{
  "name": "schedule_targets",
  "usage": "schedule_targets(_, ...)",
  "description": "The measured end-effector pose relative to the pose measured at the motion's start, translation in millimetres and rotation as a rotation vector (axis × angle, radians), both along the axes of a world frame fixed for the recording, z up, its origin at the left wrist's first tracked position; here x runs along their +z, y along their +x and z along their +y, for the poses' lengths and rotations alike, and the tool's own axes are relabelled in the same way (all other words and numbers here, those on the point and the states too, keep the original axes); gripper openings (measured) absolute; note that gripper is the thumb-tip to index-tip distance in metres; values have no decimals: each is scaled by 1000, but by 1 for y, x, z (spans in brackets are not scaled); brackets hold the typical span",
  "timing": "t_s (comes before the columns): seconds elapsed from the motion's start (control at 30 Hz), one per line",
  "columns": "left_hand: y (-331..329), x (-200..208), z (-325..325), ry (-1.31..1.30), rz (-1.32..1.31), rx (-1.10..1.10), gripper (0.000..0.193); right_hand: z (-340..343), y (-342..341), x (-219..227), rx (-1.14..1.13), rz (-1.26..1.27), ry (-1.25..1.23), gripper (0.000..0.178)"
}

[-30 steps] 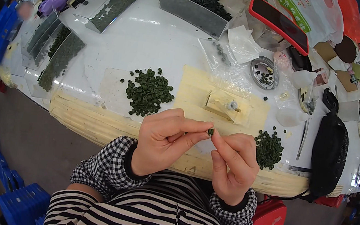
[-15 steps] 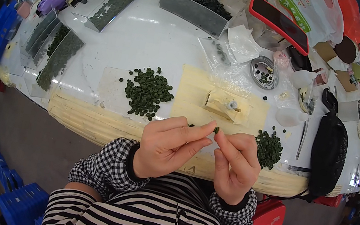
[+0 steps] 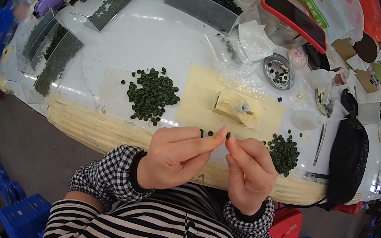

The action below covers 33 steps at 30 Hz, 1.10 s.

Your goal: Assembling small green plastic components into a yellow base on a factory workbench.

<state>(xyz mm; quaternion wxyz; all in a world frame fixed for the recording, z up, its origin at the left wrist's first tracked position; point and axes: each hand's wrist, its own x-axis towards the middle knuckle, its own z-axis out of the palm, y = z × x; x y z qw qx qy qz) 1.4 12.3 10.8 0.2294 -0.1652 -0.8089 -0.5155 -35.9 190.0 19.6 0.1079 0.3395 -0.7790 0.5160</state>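
Note:
A small dark green disc (image 3: 228, 135) is pinched at the fingertips where my two hands meet, over the table's front edge. My left hand (image 3: 178, 154) is closed, its index finger stretched to the disc from the left. From the right, my right hand (image 3: 252, 172) closes on it with index finger and thumb side. Just beyond my fingers a yellowish block with a short upright peg (image 3: 241, 109) sits on a yellow sheet (image 3: 192, 104). A large heap of green discs (image 3: 152, 94) lies left of the block, and a smaller heap (image 3: 284, 153) lies beside my right hand.
Clear trays of dark discs (image 3: 199, 11) stand at the back and left. A red-cased phone (image 3: 295, 20) rests on a container at the far right. A round metal dish (image 3: 278, 72), tweezers (image 3: 319, 145) and a black mesh bag (image 3: 347, 152) lie to the right.
The view has shifted slightly. My left thumb has drawn back from the fingertips, and loose discs now show just beyond my left fingers. The disc stays between my hands.

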Motion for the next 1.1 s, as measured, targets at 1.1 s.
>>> schedule_targets(1.1,-1,1,-1,207,-143,69,28,-1,1,-2,4,-27,-60,34)
